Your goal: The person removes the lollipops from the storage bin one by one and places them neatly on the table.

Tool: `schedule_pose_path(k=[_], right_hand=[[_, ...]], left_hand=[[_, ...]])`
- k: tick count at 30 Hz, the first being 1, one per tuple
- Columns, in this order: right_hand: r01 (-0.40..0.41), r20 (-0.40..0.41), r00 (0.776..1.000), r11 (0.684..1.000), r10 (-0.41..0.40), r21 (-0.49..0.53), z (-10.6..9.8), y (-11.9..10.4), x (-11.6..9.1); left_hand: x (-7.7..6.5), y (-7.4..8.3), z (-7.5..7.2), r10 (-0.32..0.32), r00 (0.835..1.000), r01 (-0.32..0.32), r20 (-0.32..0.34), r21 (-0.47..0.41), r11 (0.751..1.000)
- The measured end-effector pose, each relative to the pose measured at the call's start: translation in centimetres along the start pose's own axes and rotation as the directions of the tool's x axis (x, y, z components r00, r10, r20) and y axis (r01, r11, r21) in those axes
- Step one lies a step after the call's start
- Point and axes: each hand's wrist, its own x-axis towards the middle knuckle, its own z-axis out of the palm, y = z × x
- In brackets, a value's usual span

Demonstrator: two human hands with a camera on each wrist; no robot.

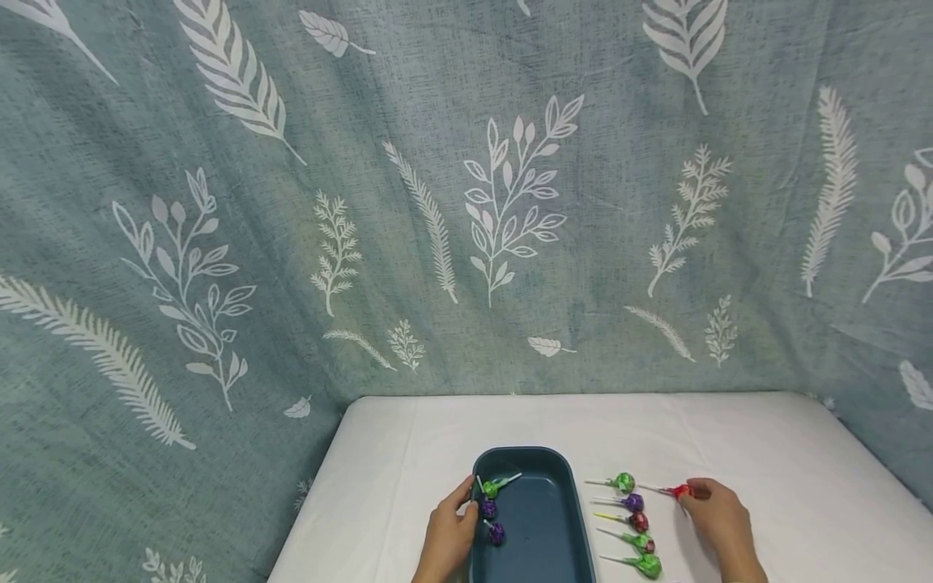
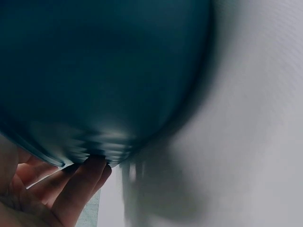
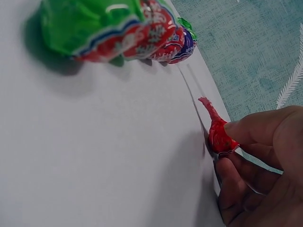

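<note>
My right hand [image 1: 717,518] pinches the wrapped head of a red lollipop [image 1: 681,491] between thumb and fingers, its stick pointing left. In the right wrist view the red wrapper [image 3: 220,137] shows between the fingertips, close to the white surface. At the left side of a dark blue tray [image 1: 539,526], my left hand [image 1: 448,534] holds the rim. The left wrist view shows its fingers [image 2: 80,189] against the tray's outer wall. Inside the tray, along its left wall, lie a green lollipop [image 1: 491,489] and two purple lollipops [image 1: 496,533].
Between the tray and my right hand lies a column of several lollipops, sticks to the left: a green one [image 1: 624,482] at the far end, a purple one [image 1: 634,502], a dark red one [image 1: 639,521] and green ones [image 1: 649,565] nearer. A leaf-patterned curtain [image 1: 510,243] borders the white table [image 1: 394,453].
</note>
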Motion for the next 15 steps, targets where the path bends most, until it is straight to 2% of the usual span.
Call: schedule_pose_path(k=[8,15], right_hand=[[-0.017,-0.025,1.000,0.999,0.018,0.033,-0.1,-0.1,0.1],[0.006,-0.103,0.995,0.995,0.004,0.095,-0.5,-1.3,-0.5]], left_hand=[[0.0,-0.2,0.0,-0.002,1.000,0.002,-0.005,0.015,1.000],[0.0,-0.1,0.0,0.018,1.000,-0.018,0.001,0.011,1.000]])
